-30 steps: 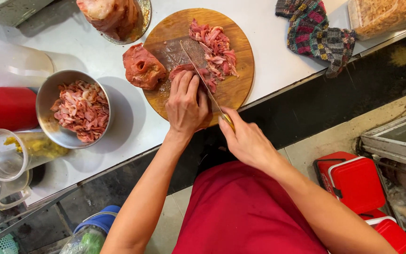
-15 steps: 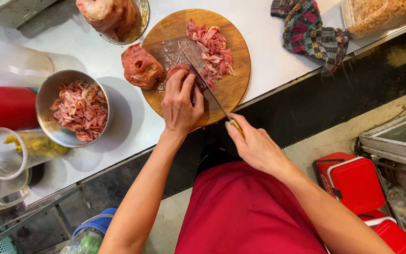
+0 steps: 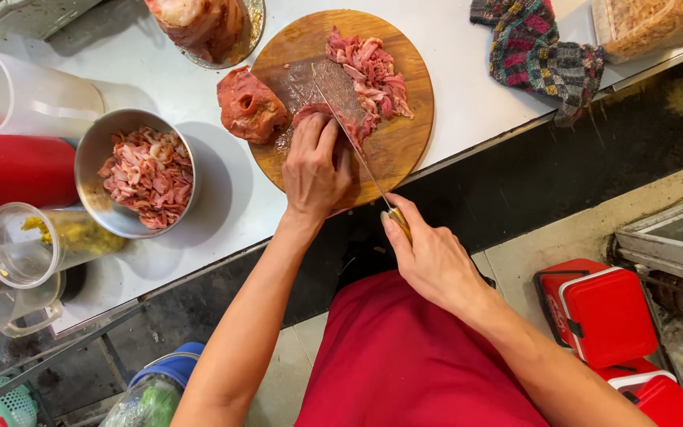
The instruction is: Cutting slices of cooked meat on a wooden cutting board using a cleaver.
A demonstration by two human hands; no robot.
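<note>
Right hand is wrapped tight round the knife handle at the bench's near edge, blade running up across the round board. Left hand presses flat, fingers curled, on the meat mid-board. Looks like mid-slicing to me; the next cut needs those fingertips tucked clear. Sliced pile sits on the board's far side, a full steel bowl to the left. White bench, cramped spot, red boxes on the floor.
</note>
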